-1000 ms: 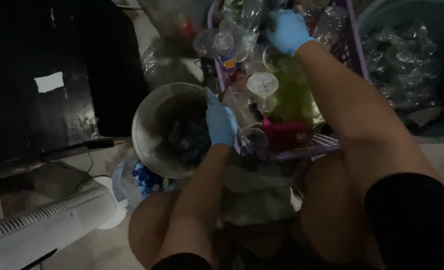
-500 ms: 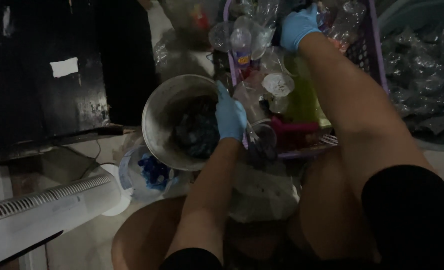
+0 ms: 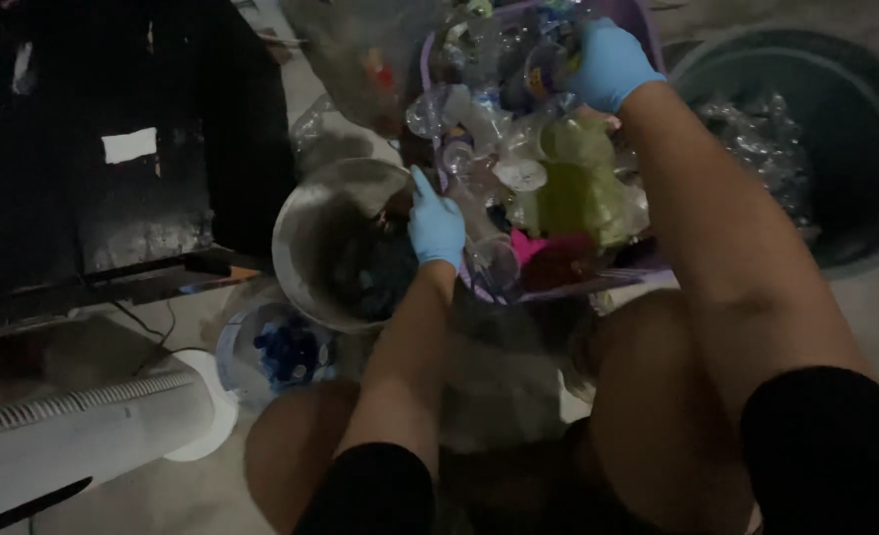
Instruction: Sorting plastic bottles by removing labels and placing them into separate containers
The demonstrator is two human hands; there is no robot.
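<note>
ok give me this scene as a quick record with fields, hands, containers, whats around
left hand: blue glove, at the metal bucket rim, beside the basket
right hand: blue glove, reaching into the purple basket
basket contents: clear plastic bottles, a green one
right side: large dark tub with clear plastic
lower left: small container of blue caps, white fan
grip: unclear for both

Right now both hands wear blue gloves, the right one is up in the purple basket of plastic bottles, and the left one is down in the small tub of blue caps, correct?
Not quite. In the head view the left hand is at the rim of the metal pot, beside the purple basket, not in the tub of blue caps. The right hand is in the basket among the bottles, and both gloves are blue.
</note>
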